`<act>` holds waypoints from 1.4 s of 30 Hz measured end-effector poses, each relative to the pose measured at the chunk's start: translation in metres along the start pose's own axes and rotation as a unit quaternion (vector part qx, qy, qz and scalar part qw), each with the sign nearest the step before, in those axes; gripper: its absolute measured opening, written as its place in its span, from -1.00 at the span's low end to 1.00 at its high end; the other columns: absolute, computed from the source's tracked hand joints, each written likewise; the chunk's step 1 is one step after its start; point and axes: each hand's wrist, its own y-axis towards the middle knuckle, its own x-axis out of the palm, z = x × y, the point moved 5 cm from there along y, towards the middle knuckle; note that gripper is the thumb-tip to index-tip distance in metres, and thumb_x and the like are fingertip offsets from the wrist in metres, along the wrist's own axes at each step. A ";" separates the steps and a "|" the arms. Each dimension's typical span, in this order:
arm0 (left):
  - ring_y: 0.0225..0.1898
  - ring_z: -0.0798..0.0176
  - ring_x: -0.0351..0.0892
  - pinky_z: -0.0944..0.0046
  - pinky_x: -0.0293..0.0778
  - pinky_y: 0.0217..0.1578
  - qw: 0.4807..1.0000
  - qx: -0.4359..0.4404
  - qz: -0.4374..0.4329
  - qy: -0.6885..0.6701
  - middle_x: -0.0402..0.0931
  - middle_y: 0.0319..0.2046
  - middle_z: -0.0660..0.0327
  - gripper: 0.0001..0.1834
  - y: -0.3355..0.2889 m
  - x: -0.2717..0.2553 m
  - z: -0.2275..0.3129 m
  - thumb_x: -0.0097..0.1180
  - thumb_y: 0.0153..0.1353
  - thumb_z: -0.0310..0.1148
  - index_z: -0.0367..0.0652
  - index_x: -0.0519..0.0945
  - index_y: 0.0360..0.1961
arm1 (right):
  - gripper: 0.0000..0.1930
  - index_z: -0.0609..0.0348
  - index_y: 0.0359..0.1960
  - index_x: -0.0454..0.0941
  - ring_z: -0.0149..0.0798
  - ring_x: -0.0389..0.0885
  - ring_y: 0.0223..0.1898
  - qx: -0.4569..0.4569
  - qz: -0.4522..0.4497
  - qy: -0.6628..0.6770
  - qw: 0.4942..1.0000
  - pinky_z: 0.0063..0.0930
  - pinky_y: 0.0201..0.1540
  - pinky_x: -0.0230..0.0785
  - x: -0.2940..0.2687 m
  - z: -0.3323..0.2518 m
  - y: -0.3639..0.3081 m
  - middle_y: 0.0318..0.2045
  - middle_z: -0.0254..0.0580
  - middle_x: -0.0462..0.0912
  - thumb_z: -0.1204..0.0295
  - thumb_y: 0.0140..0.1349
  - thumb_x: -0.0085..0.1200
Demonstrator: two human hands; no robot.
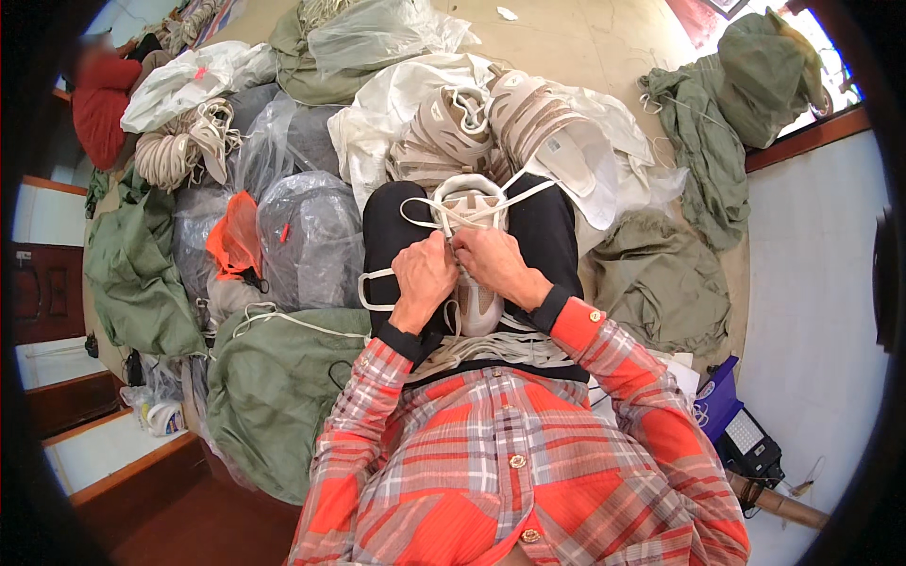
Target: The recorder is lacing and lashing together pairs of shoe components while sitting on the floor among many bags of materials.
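Observation:
A beige and white lace-up shoe (pixel 476 309) lies on my lap between my black-clad thighs, its toe end nearest me and its collar away from me. My left hand (pixel 425 277) is closed at the eyelet row, fingertips pinched on a white shoelace (pixel 378 274). Close beside it, my right hand (pixel 494 264) pinches at the same spot, fingertips almost touching the left ones. Lace loops spread to both sides of the shoe's collar. What exactly lies between the fingertips is partly hidden. A bundle of pale laces (pixel 500 351) rests across my lap.
Stacked beige shoe uppers (pixel 439 141) lie on white sacks beyond my knees. Green sacks (pixel 269 396), grey plastic-wrapped bundles (pixel 316 231) and an orange bag (pixel 236 241) crowd the left. More green cloth (pixel 661 283) lies right. A person in red (pixel 99 108) sits far left.

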 end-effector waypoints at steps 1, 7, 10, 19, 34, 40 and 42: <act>-0.60 -0.16 0.54 -0.06 0.42 -0.54 1.000 0.002 -0.001 0.000 0.52 -0.67 -0.02 -0.87 -0.001 -0.002 0.000 0.02 -0.03 -0.38 -0.21 0.46 -0.59 | -0.88 0.28 -0.43 0.51 -0.03 0.59 -0.55 0.002 0.001 0.001 1.000 -0.21 -0.51 0.41 0.006 0.000 0.000 -0.62 0.01 0.56 0.51 0.00 -0.02; -0.28 -0.06 0.47 0.09 0.37 -0.29 0.991 0.078 0.050 -0.094 0.49 -0.37 0.04 -0.85 -0.018 -0.021 0.006 0.09 0.00 -0.41 -0.20 0.48 -0.37 | -0.85 0.27 -0.39 0.39 -0.08 0.58 -0.60 -0.031 -0.034 -0.248 0.968 -0.30 -0.62 0.36 -0.028 -0.014 0.000 -0.64 -0.04 0.55 0.52 -0.03 -0.01; -0.17 0.11 0.30 0.15 0.21 -0.18 0.991 0.135 0.023 -0.010 0.36 -0.26 0.20 -0.83 -0.027 -0.025 0.021 0.13 -0.01 -0.42 -0.14 0.46 -0.34 | -0.85 0.28 -0.34 0.31 -0.01 0.59 -0.46 0.061 0.054 -0.196 0.977 -0.26 -0.47 0.40 -0.111 0.006 -0.009 -0.59 0.04 0.54 0.58 0.02 -0.04; -0.33 0.00 0.45 0.08 0.27 -0.33 0.992 0.097 -0.075 0.017 0.48 -0.46 0.08 -0.89 -0.009 -0.022 0.010 0.01 0.10 -0.42 -0.21 0.44 -0.35 | -0.78 0.32 -0.10 0.29 -0.05 0.57 -0.11 0.077 0.016 0.771 0.632 -0.28 -0.04 0.48 -0.053 0.003 0.007 -0.10 0.14 0.49 0.45 0.29 -0.10; -0.29 0.26 0.35 0.26 0.20 -0.21 0.937 0.154 -0.209 -0.233 0.50 -0.45 0.30 -0.84 0.002 -0.036 -0.021 0.20 -0.02 -0.28 -0.12 0.58 -0.46 | -0.92 0.43 -0.30 0.30 -0.24 0.42 -0.42 0.016 0.500 0.687 0.527 -0.15 0.18 0.27 -0.302 0.260 -0.208 -0.50 -0.16 0.37 0.70 0.19 -0.10; -0.25 0.15 0.42 0.20 0.25 -0.22 0.965 0.146 -0.128 -0.177 0.46 -0.42 0.21 -0.76 0.015 -0.022 -0.012 0.04 -0.02 -0.59 -0.14 0.53 -0.27 | -0.92 0.48 -0.37 0.31 -0.19 0.44 -0.31 -0.037 0.643 0.495 0.583 -0.20 0.18 0.27 -0.434 0.286 -0.327 -0.48 -0.11 0.36 0.66 0.21 -0.08; -0.23 0.11 0.43 0.19 0.30 -0.20 0.953 0.131 -0.142 -0.233 0.46 -0.40 0.16 -0.76 0.015 -0.021 -0.007 0.03 -0.02 -0.59 -0.18 0.52 -0.27 | -0.91 0.51 -0.32 0.32 -0.22 0.41 -0.36 -0.075 0.616 0.528 0.579 -0.25 0.10 0.31 -0.428 0.240 -0.296 -0.48 -0.12 0.36 0.66 0.22 -0.09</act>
